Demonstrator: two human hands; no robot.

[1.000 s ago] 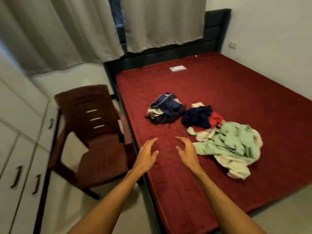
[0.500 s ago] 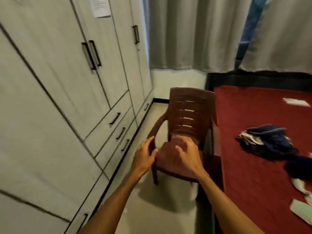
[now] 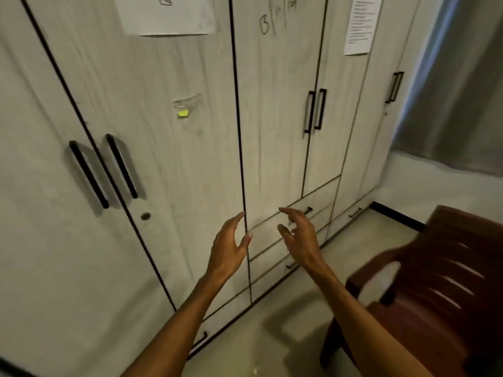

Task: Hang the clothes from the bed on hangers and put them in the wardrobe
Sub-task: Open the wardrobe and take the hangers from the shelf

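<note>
Nearest to us, our left hand point(image 3: 230, 247) and our right hand point(image 3: 300, 238) are raised side by side, a little apart, with fingers loosely spread and slightly curled, gripping nothing. Just to our right stands a dark red-brown slatted plastic chair point(image 3: 441, 289) on the pale floor point(image 3: 272, 336).

Directly ahead of the hands rises the tall pale wood-grain wardrobe point(image 3: 190, 159), with every door closed. Our hands sit in front of a black seam between two door sections, level with the shallow drawers point(image 3: 324, 194). We cannot tell whether a fingertip grazes the panel. One pair of black bar handles point(image 3: 122, 166) lies up and to the left of our left hand, and another pair point(image 3: 320, 108) is higher, above our right.

Farther up, a yellow-green tag point(image 3: 183, 112) and white paper sheets point(image 3: 166, 14) are stuck to the doors. A grey curtain point(image 3: 457, 104) hangs at far right.
</note>
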